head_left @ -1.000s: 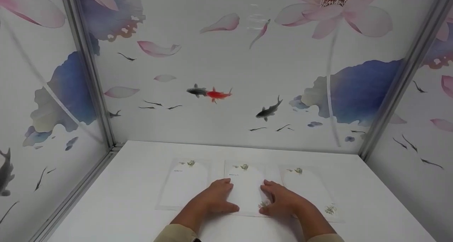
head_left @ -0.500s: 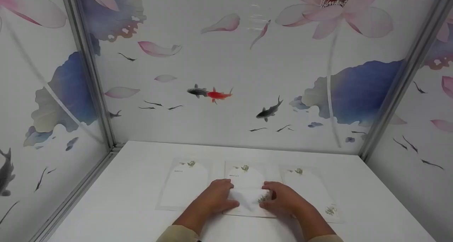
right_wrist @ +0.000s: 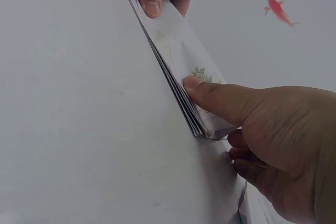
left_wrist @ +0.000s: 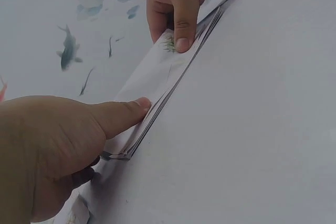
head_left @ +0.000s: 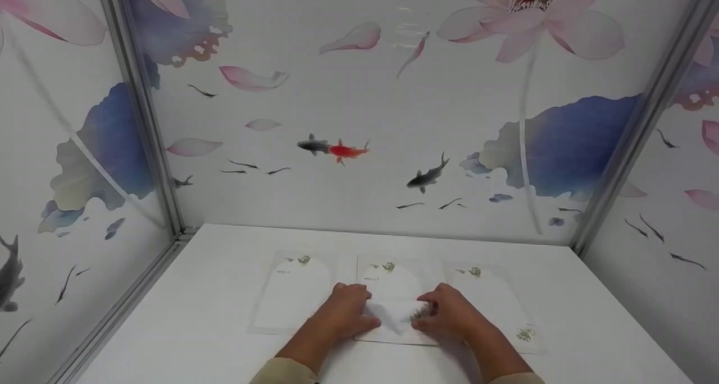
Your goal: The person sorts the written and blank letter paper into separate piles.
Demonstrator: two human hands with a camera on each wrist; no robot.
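A printed sheet of letter paper (head_left: 393,286), with small green plant motifs and a short line of text, lies at the middle of the table in the head view. It tops a thin stack whose layered near edge (right_wrist: 176,90) shows in the right wrist view. My left hand (head_left: 348,314) pinches the sheet's left side, thumb near the front edge. From the other side my right hand (head_left: 449,316) pinches it, thumb beside the green plant print (right_wrist: 202,73). Between both hands the top sheet bulges up, with a crosswise bend. My fingers' undersides are partly hidden.
Similar printed sheets lie flat on either side, a left sheet (head_left: 292,300) and a right sheet (head_left: 486,305). The white table (head_left: 157,322) is enclosed by panels, including a back panel (head_left: 359,103) with lotus and fish pictures, and metal posts (head_left: 140,109).
The middle sheet lay flat a second ago; by half a second ago it had bowed up between my hands, and it stays so. My right hand's knuckles have since risen slightly.
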